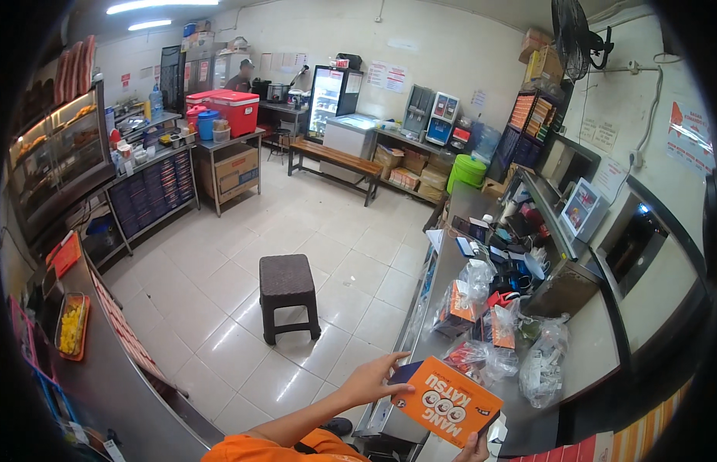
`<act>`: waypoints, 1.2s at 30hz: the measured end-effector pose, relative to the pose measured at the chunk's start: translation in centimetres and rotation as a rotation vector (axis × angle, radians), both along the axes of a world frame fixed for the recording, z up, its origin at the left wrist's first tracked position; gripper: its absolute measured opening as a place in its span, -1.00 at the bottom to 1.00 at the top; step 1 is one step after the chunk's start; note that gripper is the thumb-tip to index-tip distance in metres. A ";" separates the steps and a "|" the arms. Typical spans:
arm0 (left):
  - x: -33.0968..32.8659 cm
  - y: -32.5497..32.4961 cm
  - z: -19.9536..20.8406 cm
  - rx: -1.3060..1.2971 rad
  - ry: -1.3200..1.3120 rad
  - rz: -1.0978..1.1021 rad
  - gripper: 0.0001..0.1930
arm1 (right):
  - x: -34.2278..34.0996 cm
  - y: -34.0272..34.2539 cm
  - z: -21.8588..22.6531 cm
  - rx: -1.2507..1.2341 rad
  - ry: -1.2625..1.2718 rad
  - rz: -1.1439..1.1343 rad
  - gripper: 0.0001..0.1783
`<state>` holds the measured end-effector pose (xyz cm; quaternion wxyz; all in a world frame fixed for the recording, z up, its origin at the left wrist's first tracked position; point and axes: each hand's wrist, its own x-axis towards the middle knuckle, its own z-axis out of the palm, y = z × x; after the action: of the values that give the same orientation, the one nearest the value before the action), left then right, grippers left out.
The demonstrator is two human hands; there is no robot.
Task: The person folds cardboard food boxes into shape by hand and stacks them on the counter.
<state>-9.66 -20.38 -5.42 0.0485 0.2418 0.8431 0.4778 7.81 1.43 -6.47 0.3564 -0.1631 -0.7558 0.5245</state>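
Observation:
An orange flat cardboard box (449, 406) with white print is held low in the picture, over the near end of a steel counter (451, 316). My left hand (371, 379) grips the box's left edge, with the orange sleeve below it. My right hand (474, 449) shows only as fingertips at the bottom edge, touching the box's lower corner. Just beyond the box lie clear plastic bags (482, 358) with orange cartons inside.
A dark brown plastic stool (287, 295) stands on the white tiled floor. The counter on the right carries bags, small devices and a tablet screen (580, 206). A tray of yellow food (72, 325) sits on the left counter. A person (240, 77) stands far back by red coolers (231, 108).

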 end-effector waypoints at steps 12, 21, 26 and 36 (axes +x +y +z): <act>-0.6 0.3 -0.4 0.264 -0.364 -0.471 -0.24 | 0.0 2.7 -0.5 0.250 0.020 0.015 -0.40; 0.3 2.7 -0.6 0.600 -0.262 -0.156 -0.25 | 0.1 2.0 -0.2 0.021 -0.106 0.048 -0.36; -0.4 4.2 -1.9 0.278 -0.016 -0.256 -0.30 | 0.7 2.8 -0.4 0.036 -0.089 0.003 -0.35; 1.6 9.8 -2.2 0.654 -0.390 -0.324 -0.46 | 3.1 4.6 -1.7 0.019 -0.065 -0.091 -0.32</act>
<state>-8.11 -10.54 -7.66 0.2025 0.2791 0.5730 0.7435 10.90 6.00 -8.20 0.3567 -0.2109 -0.7638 0.4948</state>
